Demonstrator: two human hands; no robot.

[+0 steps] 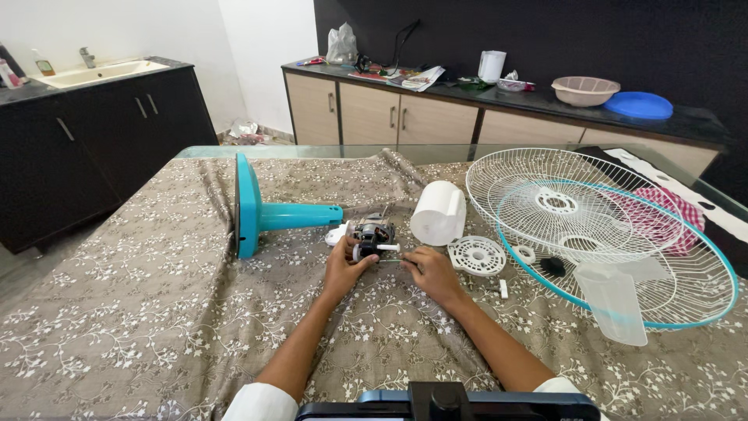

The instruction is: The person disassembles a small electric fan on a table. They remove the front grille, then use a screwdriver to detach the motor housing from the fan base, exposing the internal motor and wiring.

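Fan motor (374, 234) on patterned tablecloth (156, 312), beside teal stand (269, 214): left hand (343, 269) curled around its front shaft end, right hand (432, 273) closed, apparently pinching a thin tool.

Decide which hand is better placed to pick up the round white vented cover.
Probably the right hand: the round white vented cover lies just beside it, while the left hand steadies the fan motor.

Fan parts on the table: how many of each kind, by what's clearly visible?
Teal stand with base: 1
Motor, at both hands: 1
White motor cover: 1
Wire grilles: 2
Round white vented disc: 1
Translucent blade: 1
Total: 7
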